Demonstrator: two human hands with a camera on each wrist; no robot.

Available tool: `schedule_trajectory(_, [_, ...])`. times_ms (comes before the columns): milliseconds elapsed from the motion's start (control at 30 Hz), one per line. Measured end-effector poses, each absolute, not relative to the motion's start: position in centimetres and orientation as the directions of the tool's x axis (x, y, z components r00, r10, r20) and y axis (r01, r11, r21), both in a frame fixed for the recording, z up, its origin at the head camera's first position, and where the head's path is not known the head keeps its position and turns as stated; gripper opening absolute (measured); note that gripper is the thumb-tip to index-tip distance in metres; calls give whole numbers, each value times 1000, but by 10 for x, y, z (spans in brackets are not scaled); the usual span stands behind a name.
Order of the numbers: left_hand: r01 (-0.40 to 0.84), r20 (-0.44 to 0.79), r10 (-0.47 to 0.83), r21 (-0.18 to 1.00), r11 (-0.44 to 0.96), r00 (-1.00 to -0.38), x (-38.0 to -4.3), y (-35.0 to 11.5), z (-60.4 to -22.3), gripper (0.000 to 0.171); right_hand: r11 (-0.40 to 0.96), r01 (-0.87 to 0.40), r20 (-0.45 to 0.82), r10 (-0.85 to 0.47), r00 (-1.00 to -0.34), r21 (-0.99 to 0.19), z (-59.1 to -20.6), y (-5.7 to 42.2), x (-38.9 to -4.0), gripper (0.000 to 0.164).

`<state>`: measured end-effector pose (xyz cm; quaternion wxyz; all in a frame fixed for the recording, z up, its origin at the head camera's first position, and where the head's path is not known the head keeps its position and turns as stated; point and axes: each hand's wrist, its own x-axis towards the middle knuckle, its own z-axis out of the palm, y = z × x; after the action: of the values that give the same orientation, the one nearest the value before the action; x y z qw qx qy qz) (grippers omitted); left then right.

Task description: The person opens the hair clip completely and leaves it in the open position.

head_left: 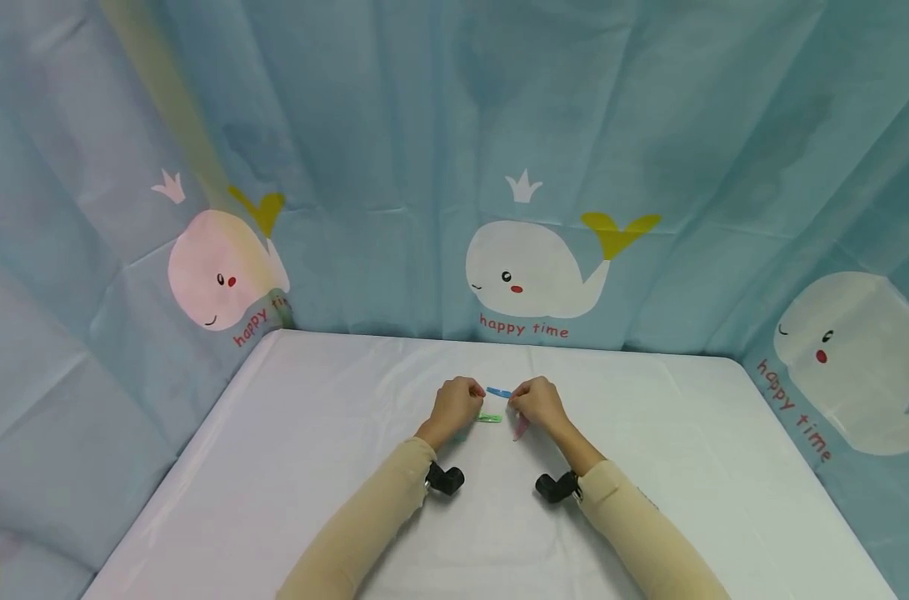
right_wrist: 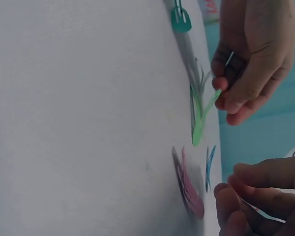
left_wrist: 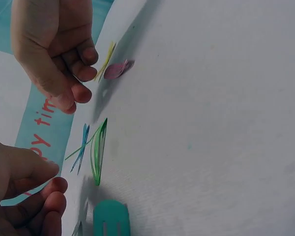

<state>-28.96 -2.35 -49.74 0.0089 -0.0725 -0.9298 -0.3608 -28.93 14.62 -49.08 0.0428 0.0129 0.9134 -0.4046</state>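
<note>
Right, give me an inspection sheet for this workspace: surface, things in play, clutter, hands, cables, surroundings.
Surface: wide, white, cloth-like table covering, lightly creased.
Job's things: small clip-like pieces, material unclear: V-shaped green clip, slim blue clip, teardrop-shaped pink clip, thin yellow clip, slotted teal clip, thin pale-grey clip.
Clutter: nothing seen.
Hands: bare left hand beside the green clip, contact unclear; bare right hand loosely curled, nothing visible in it.
Cables: nothing seen.
Surroundings: blue-green, whale-patterned fabric curtain lettered "happy time"; beige sleeves; black wrist-worn cameras.
</note>
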Motion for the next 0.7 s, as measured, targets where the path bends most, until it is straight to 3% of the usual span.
schedule_trajectory(267, [95, -17, 150, 704, 704, -989, -308, -20, -492, 8, 672, 75, -98, 3, -995, -737, -486, 146, -299, 10])
schedule_trajectory(700, [79, -57, 151, 643, 762, -987, -321, -11, -494, 14, 732, 24, -58, -21, -998, -681, -484, 143, -311, 12])
